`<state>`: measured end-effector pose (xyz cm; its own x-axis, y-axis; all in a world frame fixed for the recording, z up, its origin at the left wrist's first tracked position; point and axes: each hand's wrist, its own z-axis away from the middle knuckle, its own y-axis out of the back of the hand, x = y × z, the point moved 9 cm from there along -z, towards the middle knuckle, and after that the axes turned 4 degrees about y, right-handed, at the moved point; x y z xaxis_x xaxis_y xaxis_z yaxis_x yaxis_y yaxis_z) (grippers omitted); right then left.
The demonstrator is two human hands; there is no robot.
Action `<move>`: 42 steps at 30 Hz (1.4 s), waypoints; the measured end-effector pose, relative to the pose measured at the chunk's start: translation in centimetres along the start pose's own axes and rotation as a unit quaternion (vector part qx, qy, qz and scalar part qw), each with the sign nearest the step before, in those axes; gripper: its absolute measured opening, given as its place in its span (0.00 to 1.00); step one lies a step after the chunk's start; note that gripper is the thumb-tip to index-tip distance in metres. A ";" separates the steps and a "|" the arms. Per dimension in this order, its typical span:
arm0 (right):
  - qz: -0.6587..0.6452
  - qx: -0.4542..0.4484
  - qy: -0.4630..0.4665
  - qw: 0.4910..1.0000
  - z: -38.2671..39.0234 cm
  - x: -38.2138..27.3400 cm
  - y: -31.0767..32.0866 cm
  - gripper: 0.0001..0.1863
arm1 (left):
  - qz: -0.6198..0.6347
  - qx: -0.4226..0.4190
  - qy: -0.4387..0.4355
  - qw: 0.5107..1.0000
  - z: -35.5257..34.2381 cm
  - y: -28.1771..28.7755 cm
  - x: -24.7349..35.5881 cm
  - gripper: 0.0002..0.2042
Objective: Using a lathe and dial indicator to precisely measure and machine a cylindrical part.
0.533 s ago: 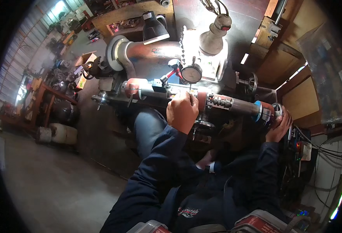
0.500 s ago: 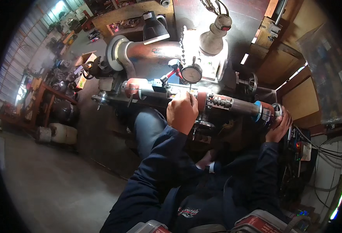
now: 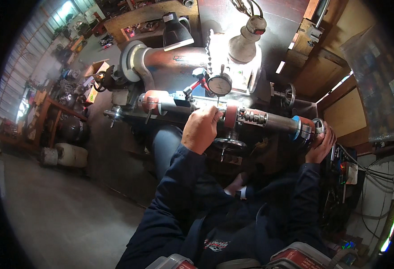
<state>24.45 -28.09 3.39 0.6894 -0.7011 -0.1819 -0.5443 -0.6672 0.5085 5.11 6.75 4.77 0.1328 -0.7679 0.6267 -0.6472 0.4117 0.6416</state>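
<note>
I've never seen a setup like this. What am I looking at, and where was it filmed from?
There's no robot: these are a person's bare hands, seen from a head-worn fisheye camera looking down, which makes straight edges bend. Across the machine runs a long metal bar. The left hand has its fingertips near the bar's middle, just below a round dial gauge; whether they pinch anything is hard to tell. The right hand is on the round end piece. Beyond the bar are a black lamp and a pale lamp.
</note>
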 end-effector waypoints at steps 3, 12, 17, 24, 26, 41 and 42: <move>0.000 0.001 0.001 1.000 0.1 0.1 -0.1 0.26 | -0.008 -0.023 -0.007 1.000 0.1 -0.3 0.2 0.07; 0.000 0.002 0.003 1.000 0.0 0.0 -0.1 0.26 | -0.057 -0.013 -0.014 0.998 0.2 -0.2 0.1 0.07; -0.004 -0.001 -0.001 1.000 -0.1 0.0 0.0 0.27 | -0.042 -0.039 -0.043 0.997 -0.3 0.0 0.3 0.06; -0.115 -0.040 -0.027 0.992 -0.6 1.6 1.4 0.25 | -0.028 -0.015 -0.018 0.999 0.4 -0.4 0.4 0.06; -0.131 -0.012 -0.037 0.991 -1.6 1.9 3.1 0.18 | -0.056 0.121 0.006 0.991 1.5 1.3 1.6 0.06; -0.268 -0.162 -0.168 0.935 -0.5 10.7 -5.3 0.07 | 0.082 -0.356 -0.208 0.907 11.4 -18.5 8.7 0.09; -0.286 -0.177 -0.146 0.930 -0.3 11.5 -6.0 0.09 | 0.048 -0.403 -0.194 0.893 11.9 -19.7 8.4 0.09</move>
<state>35.84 -32.06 -1.51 0.6305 -0.3290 -0.7030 0.0991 -0.8642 0.4933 10.06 -13.68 -7.89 -0.2651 -0.7581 0.5958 0.1306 0.5840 0.8012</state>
